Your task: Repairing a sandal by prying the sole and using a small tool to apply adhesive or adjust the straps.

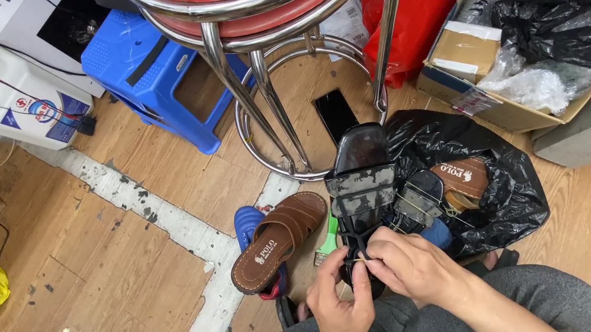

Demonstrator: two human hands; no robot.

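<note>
Open floor: bare wooden floor [90, 295] to the left, well apart from clutter. Ahead: chrome stool legs [255, 94] and base ring block the way; blue plastic stool [151, 71] just beyond. Right: black plastic bag [499, 191] and cardboard box [476, 79] crowd the side. Brown sandal [279, 239] lies just left of centre.

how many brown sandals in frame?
2: one brown sandal on the floor left of the hands, another in the black bag. More may be hidden inside it.
</note>
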